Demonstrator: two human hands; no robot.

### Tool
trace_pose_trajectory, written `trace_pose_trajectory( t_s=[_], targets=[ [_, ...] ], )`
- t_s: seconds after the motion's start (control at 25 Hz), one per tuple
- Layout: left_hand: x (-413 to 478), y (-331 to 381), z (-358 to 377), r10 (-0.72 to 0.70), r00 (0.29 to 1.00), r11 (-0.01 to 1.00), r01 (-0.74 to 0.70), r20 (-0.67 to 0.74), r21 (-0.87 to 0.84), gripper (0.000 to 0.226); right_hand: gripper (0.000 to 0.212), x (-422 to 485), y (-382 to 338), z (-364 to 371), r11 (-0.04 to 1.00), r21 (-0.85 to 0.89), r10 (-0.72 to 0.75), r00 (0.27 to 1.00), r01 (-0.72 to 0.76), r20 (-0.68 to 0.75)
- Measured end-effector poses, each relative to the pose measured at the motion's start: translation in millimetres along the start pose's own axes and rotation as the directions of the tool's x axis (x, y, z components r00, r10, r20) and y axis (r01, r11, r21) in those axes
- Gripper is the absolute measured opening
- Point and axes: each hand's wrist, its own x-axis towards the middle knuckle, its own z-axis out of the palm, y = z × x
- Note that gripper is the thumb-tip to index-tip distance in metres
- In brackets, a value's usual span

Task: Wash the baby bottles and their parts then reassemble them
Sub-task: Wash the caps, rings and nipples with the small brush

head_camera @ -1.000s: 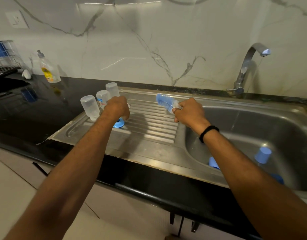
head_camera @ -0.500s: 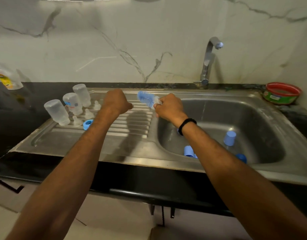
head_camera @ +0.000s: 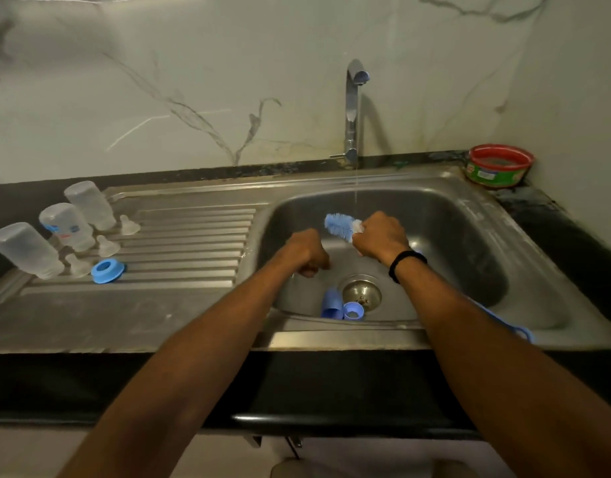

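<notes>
Three clear baby bottles (head_camera: pixel 67 225) stand upside down on the left of the steel drainboard (head_camera: pixel 179 305). Beside them sit three clear nipples (head_camera: pixel 107 246) and a blue collar ring (head_camera: pixel 107 270). My right hand (head_camera: pixel 379 238) grips a blue bottle brush (head_camera: pixel 342 226) over the sink basin (head_camera: pixel 469 243), with its bristles pointing left, close to a thin water stream. My left hand (head_camera: pixel 305 251) hangs curled over the basin with nothing visible in it. A blue cap (head_camera: pixel 331 303) and a second blue ring (head_camera: pixel 353 310) lie on the basin floor next to the drain (head_camera: pixel 362 293).
The tap (head_camera: pixel 354 108) stands behind the basin and runs a thin stream. A red and green tub (head_camera: pixel 498 165) sits at the back right corner. A black counter edge runs along the front, and a marble wall is behind.
My left hand left the blue ring on the drainboard and moved right over the basin. My right hand carried the brush right, close to the tap's stream. The view swung right.
</notes>
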Motion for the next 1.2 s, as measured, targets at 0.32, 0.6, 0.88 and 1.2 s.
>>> trace_pose_trajectory(
  t_s=[0.32, 0.6, 0.88, 1.2],
  targets=[
    [39.1, 33.2, 76.1, 0.246, 0.865, 0.747, -0.457, 0.437, 0.483, 0.080, 0.032, 28.0, 15.2, 15.0, 1.000, 0.017, -0.005, 0.998, 0.003, 0.065],
    [50.6, 36.0, 84.3, 0.266, 0.848, 0.787, -0.466, 0.459, 0.404, 0.055, 0.034, 33.2, 23.9, 13.9, 0.999, 0.049, 0.020, 0.999, -0.022, 0.037],
    [91.4, 19.7, 31.1, 0.048, 0.996, 0.755, -0.085, -0.074, -0.650, 0.009, 0.035, 42.1, 35.4, 3.4, 0.990, 0.096, 0.106, 0.993, -0.101, -0.053],
    [134.1, 33.2, 33.1, -0.031, 0.987, -0.068, 0.156, 0.158, -0.985, 0.061, 0.037, 59.9, 38.8, 1.3, 0.996, -0.037, 0.067, 0.978, -0.076, -0.198]
  ],
)
